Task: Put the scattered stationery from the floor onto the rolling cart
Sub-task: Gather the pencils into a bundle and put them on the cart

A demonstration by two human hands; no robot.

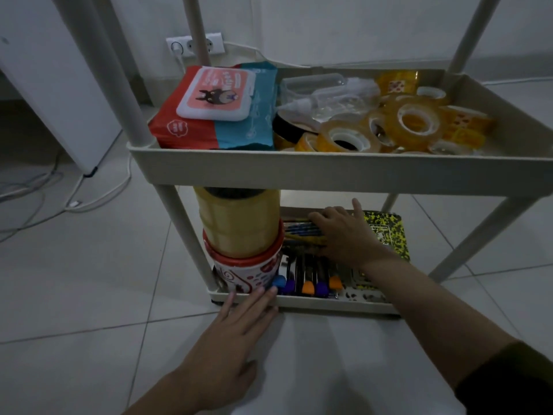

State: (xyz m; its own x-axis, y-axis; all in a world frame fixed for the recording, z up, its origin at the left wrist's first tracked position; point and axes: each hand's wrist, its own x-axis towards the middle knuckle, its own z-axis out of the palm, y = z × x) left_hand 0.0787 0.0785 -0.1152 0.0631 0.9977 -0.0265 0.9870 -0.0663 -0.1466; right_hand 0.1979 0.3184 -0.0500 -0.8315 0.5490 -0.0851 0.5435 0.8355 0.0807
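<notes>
Nearest us, the person's left hand (236, 333) lies flat on the pale floor tiles, fingers spread and holding nothing, fingertips touching the front rim of the cream plastic rolling cart's bottom shelf (329, 304) near its left corner. Just past that rim, a row of dark markers with blue, purple and orange caps (311, 283) lies along the front edge, and a red-and-white patterned round tub (248, 271) stands in the left corner with a tall stack of yellowish packing-tape rolls (239, 223) set in it. Now the right hand (347, 235) reaches deeper into the shelf, palm down and fingers spread, pressing on a bundle of coloured pencils and pens (302, 232) beside a yellow-and-black speckled notebook (389, 232) at the right edge; it's pinching nothing that I can see. To me this looks like the settling step, stationery already on the shelf and being pushed level. Up on the cream middle shelf (299, 166), a red-and-teal pack of wet wipes (215, 115) fills the left end, with a pile of clear yellow tape rolls (404, 124) to the right. No loose stationery shows on the tiles here, so next I'd expect both hands to draw clear without snagging the markers and a look around for strays.
</notes>
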